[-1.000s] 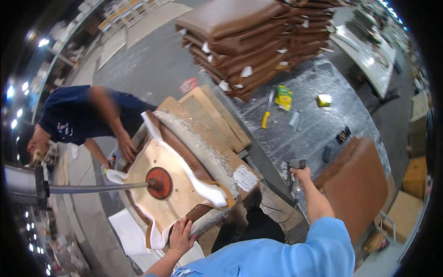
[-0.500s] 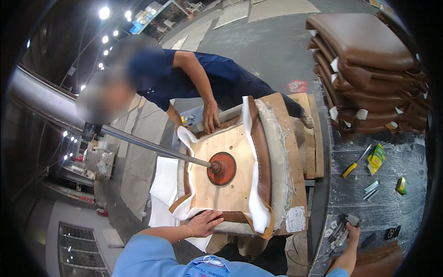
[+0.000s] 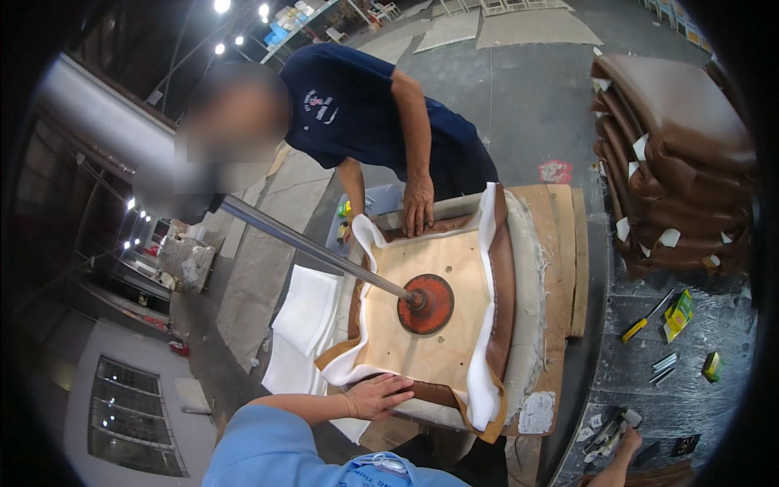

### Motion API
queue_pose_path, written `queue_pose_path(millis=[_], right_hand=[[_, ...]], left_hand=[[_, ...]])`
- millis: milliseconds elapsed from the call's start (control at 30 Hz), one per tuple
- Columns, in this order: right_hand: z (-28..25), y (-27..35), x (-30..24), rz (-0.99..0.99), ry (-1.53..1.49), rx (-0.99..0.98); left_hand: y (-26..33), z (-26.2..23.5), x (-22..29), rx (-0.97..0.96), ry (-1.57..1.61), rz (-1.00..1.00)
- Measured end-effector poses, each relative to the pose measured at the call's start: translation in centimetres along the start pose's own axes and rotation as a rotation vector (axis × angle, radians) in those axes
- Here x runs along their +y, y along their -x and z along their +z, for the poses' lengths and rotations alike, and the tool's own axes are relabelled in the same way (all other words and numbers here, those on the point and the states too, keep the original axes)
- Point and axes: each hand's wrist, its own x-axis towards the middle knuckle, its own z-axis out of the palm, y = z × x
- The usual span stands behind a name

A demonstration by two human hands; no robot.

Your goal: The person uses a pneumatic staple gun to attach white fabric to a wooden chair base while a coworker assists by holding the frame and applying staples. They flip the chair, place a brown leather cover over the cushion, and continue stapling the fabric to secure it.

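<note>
A square plywood seat board (image 3: 442, 268) lies face up, wrapped in white lining (image 3: 485, 357) and brown leather (image 3: 505, 268). A red-orange press disc (image 3: 428, 304) on a steel rod (image 3: 308, 243) pins its middle. My left hand (image 3: 377, 396) lies flat on the near leather edge, fingers spread. My right hand (image 3: 626, 443) is low at the right, closed around a grey staple gun (image 3: 604, 430) on the dark bench. A person in a dark blue shirt (image 3: 365, 105) leans in from the far side, one hand (image 3: 418, 207) pressing the far edge.
A stack of brown upholstered cushions (image 3: 673, 162) stands at the right. On the bench lie a yellow-handled knife (image 3: 645, 322), a yellow-green box (image 3: 680, 312), staple strips (image 3: 664, 365) and a small green box (image 3: 712, 365). White foam sheets (image 3: 304, 325) sit left of the wooden boards (image 3: 568, 260).
My view has swung left and down over the seat. My right hand with the staple gun dropped to the lower right. My left hand stays on the near edge.
</note>
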Motion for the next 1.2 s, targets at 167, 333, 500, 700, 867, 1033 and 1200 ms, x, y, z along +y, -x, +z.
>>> queue_pose_path(millis=[167, 333, 500, 700, 867, 1033, 1200], right_hand=[[2.8, 5.5, -3.2, -0.326, -0.116, 0.07], [9.2, 18.1, -8.9, -0.654, -0.201, -0.39], [16.5, 32.4, -10.5, -0.953, 0.135, -0.37], [18.7, 38.8, -7.6, -0.898, 0.274, 0.077], [18.8, 38.9, -6.7, -0.904, 0.279, 0.101], [18.8, 39.1, -6.3, -0.888, 0.282, 0.106], [18.9, 39.3, -6.2, -0.781, 0.319, 0.096]], left_hand=[[1.5, 0.2, -0.9, 0.087, -0.078, 0.044], [4.0, 0.7, -2.7, 0.075, -0.103, 0.046], [6.0, 1.0, -4.5, 0.199, -0.1, 0.078], [6.1, -0.4, -5.3, 0.305, -0.121, -0.02], [6.4, -1.4, -5.2, 0.468, -0.167, -0.003], [6.2, -2.0, -5.1, 0.214, -0.218, -0.118], [6.0, -2.4, -5.0, 0.247, -0.223, -0.088]])
